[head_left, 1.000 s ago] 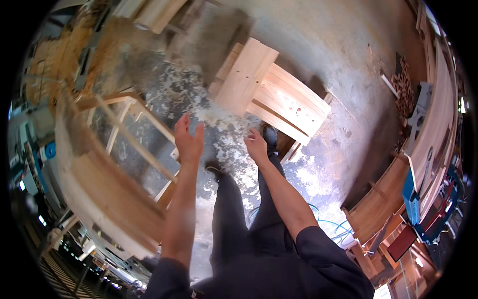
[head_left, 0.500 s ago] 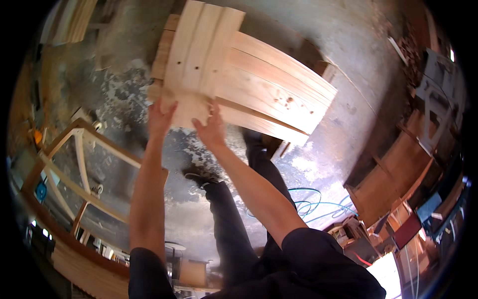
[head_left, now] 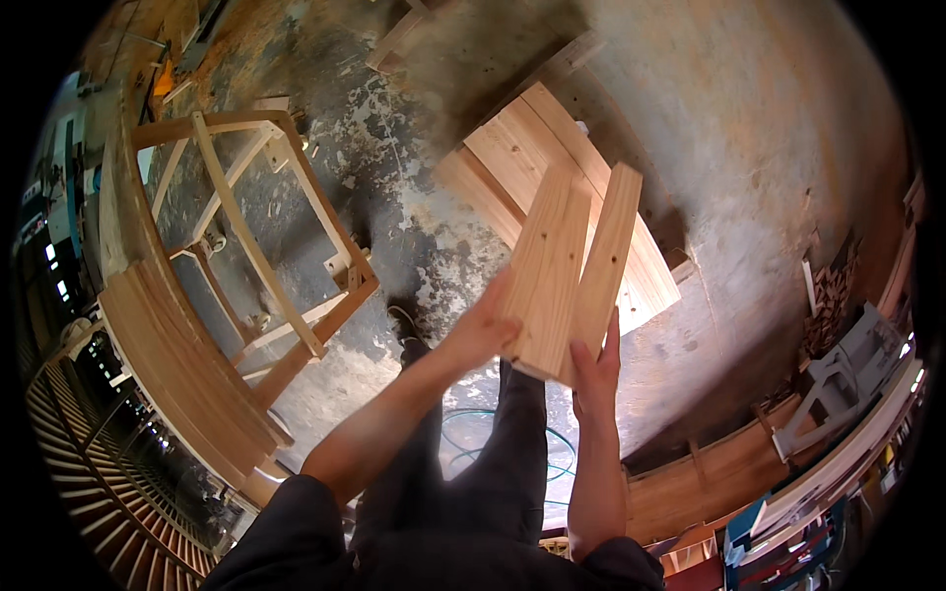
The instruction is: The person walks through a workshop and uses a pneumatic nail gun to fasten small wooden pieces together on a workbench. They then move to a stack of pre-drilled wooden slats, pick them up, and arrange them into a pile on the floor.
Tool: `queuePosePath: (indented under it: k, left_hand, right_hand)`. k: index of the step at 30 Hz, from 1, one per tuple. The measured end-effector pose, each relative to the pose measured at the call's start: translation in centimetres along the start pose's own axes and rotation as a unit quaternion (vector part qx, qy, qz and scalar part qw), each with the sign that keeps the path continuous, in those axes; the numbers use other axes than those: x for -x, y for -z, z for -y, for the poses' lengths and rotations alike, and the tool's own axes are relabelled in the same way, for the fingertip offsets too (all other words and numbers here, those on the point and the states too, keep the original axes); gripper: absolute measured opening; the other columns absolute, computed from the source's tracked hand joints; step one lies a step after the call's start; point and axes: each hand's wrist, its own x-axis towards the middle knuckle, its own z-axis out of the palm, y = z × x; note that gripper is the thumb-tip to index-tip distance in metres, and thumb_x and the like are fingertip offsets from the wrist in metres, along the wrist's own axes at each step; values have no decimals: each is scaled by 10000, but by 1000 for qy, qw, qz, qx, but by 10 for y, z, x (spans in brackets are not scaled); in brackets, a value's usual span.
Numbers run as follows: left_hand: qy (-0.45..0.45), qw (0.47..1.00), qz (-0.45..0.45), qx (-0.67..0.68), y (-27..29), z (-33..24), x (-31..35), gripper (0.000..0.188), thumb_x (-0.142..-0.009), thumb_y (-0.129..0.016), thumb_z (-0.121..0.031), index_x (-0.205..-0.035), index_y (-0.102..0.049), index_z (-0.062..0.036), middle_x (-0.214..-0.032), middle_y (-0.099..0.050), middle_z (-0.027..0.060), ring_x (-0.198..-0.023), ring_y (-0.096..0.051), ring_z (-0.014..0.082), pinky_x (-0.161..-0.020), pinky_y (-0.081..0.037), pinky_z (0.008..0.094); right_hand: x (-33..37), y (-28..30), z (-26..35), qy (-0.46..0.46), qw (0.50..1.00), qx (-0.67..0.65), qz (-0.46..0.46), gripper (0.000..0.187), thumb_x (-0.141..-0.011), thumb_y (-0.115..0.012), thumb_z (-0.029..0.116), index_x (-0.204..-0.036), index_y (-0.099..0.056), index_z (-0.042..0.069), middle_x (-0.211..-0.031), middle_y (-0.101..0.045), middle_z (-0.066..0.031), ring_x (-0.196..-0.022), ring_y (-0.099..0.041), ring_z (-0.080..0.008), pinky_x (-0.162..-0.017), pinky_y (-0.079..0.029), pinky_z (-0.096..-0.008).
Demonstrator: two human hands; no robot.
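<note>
Two pale wooden boards [head_left: 576, 266] are held side by side, lifted above the concrete floor [head_left: 769, 138], their far ends tilted away from the person. The left hand [head_left: 480, 330] grips the near left edge of the boards, fingers closed over it. The right hand [head_left: 594, 364] presses flat against the near right edge, fingers extended. Directly beneath lies a stack of boards [head_left: 512, 167] on the floor. To the left stands an open timber frame [head_left: 266, 227]. A green hose [head_left: 552, 448] lies coiled by the feet. No labels are legible.
</note>
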Motion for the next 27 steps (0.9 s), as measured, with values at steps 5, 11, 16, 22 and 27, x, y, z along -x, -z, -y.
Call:
queuePosePath:
  k: [5,11,16,22,27]
  left_hand:
    - [72,992,88,55,-16,-9,10,810,-850,-683,-28,-1545,-268,-25,-1488,-426,121,-1341,-431,185,-1078,-392,315]
    - [-140,952,231,-148,4,-27,7,996,-766,-817,-115,-1561,-219,-61,-1546,-351,127,-1412,-351,184,-1120,-366,358]
    - [-124,912,10,-391,2,4,-26,685,-731,-770,-175,-1378,-559,-248,-1195,-636,129,-1110,-606,365,-873,-519,441]
    - [-459,753,-91,-462,-16,-8,-68,529,-681,-792,-140,-1197,-681,-164,-1068,-698,124,-1059,-659,285,-924,-516,414]
    - [-444,852,3,-279,-12,6,-75,449,-660,-821,-114,-1093,-705,-91,-1063,-711,94,-1057,-666,268,-962,-509,387]
  right_hand:
    - [9,34,12,-123,989,-62,55,771,-902,-588,15,-1560,-188,47,-1455,-430,-188,-1271,-525,-278,-1041,-471,-393]
    - [-7,72,28,-164,945,-257,118,748,-912,-566,74,-1555,-189,18,-1463,-441,-206,-1277,-526,-266,-1079,-435,-408]
    - [-21,80,19,-78,976,-40,199,811,-918,-649,206,-1564,-188,37,-1479,-441,-196,-1292,-510,-244,-1109,-369,-381]
    - [-70,75,-7,-18,985,165,-56,543,-919,-695,296,-1359,-502,42,-1253,-578,-118,-1231,-533,-207,-1055,-400,-289]
    - [-85,82,-5,327,877,333,113,294,-913,-657,105,-1187,-639,2,-1229,-619,-131,-1181,-577,-235,-1028,-454,-333]
